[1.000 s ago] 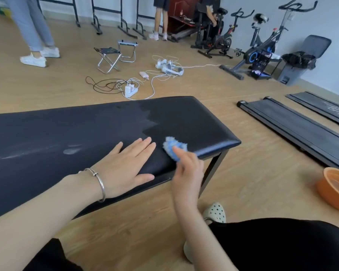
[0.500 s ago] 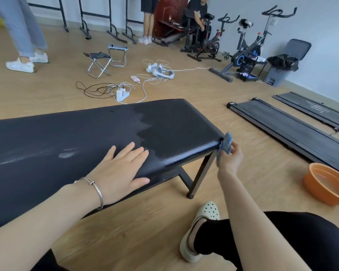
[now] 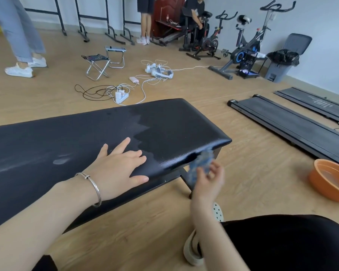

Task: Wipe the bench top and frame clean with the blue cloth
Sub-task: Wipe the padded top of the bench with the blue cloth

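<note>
A long black padded bench (image 3: 174,126) runs from the left edge to the middle, its right part darker and wet. My left hand (image 3: 118,165), with a silver bangle on the wrist, lies flat and open on the near edge of the pad. The blue cloth (image 3: 201,166), blurred by motion, is held in my right hand (image 3: 209,178) just below the bench's near right corner, beside the black frame leg (image 3: 186,181).
An orange basin (image 3: 331,179) with water sits on the wooden floor at the right. Two flat black treadmills (image 3: 294,124) lie beyond it. Cables and chargers (image 3: 121,94), folding stools, exercise bikes, a bin and several people fill the far floor.
My right hand carried the cloth from the bench's near edge to its right end, then down below the corner by the frame leg. My left hand stayed flat on the pad.
</note>
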